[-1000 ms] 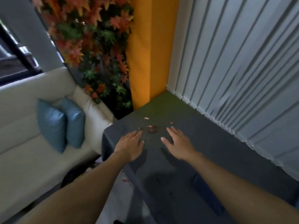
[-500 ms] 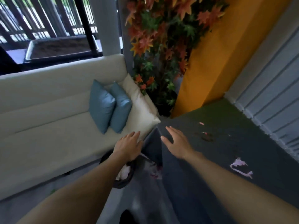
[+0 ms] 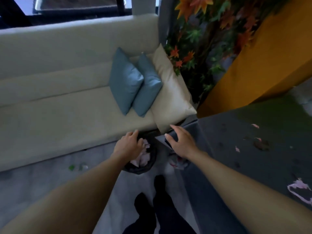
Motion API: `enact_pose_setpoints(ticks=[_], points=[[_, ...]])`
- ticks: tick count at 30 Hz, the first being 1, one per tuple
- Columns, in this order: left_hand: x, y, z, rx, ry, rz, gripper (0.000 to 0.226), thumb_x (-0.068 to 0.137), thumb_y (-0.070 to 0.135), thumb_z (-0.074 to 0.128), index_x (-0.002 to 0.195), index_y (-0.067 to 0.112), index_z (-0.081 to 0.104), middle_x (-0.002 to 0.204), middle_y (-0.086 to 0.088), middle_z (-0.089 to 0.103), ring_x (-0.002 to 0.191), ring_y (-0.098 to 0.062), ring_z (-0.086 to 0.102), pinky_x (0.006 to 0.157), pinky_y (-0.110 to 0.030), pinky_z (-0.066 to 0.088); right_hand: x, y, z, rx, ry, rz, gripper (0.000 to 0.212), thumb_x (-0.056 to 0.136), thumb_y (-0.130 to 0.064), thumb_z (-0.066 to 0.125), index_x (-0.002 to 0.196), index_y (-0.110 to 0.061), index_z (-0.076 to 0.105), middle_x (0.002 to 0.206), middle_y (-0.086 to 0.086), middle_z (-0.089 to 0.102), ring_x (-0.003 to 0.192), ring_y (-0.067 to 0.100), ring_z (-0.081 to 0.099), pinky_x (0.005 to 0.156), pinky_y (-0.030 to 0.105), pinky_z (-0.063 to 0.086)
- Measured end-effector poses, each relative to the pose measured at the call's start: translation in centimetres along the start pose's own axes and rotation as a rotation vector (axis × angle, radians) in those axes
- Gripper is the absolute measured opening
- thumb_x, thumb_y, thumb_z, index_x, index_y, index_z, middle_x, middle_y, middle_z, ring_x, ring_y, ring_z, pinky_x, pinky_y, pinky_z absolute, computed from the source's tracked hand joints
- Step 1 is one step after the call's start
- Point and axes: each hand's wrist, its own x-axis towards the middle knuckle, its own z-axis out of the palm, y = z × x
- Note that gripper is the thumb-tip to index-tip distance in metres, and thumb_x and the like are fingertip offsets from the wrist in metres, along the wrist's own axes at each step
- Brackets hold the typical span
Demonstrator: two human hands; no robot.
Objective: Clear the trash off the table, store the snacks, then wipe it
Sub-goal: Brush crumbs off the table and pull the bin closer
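On table [image 3: 236,125], torn pink wrapper [image 3: 296,186]: looks light, flimsy, flat; wants pinching at a lifted edge. Left hand [image 3: 130,146] over bin [image 3: 141,170], right hand [image 3: 182,143]: fingers slack, empty.

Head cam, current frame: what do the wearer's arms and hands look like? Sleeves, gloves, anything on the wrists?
The left hand and right hand are bare: no gloves, no visible rings, watch or bands. Both forearms are uncovered to the frame edge; no sleeve shows. Blur could hide small marks.
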Motion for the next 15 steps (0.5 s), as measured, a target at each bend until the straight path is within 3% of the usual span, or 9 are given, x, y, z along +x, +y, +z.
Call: enact_pose_setpoints(ticks=[5, 15], points=[[3.8, -4.0, 4.3, -0.062, -0.041, -0.108, 0.06, 0.101, 0.042, 0.034, 0.155, 0.017, 0.025, 0.153, -0.014, 0.038, 0.132, -0.035, 0.045, 0.107, -0.045, 0.041, 4.8, 1.9, 5.3, 0.025, -0.088, 0.013, 0.065, 0.095, -0.057, 0.048, 0.149, -0.023, 0.039, 0.153, -0.002, 0.04, 0.14, 0.017, 0.036, 0.111, 0.03, 0.029], [13.3, -11.5, 17.0, -0.114, -0.14, -0.277, 0.062, 0.099, 0.049, 0.034, 0.154, 0.023, 0.026, 0.153, -0.009, 0.036, 0.129, -0.036, 0.048, 0.101, -0.044, 0.042, 13.9, 9.8, 18.8, 0.001, -0.29, 0.121, 0.062, 0.095, -0.052, 0.054, 0.147, -0.022, 0.042, 0.15, -0.001, 0.042, 0.137, 0.019, 0.041, 0.111, 0.032, 0.034]])
